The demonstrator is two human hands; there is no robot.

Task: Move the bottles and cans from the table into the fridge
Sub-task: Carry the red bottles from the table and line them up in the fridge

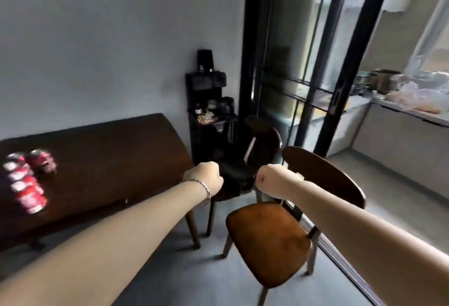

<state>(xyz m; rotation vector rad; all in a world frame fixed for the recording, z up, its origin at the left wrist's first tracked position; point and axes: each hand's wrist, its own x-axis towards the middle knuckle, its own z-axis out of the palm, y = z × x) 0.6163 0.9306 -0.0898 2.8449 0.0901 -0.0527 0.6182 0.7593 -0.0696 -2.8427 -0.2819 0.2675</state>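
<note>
Red cans (25,185) stand mid-left on the table (109,150) — likely stiff, slick, light; grip round the side. Left hand (205,179) and right hand (273,180) — empty fists.

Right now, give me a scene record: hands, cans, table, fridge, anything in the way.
left hand: curled into a fist, nothing seen in it, bracelet at the wrist
right hand: curled into a fist, nothing seen in it
cans: red, clustered at the table's left end, blurred, count unclear
table: dark wood, left of both hands
fridge: not in view
near chair: wooden, under the right forearm, a second chair beyond it
glass door: black-framed, right of centre
</note>
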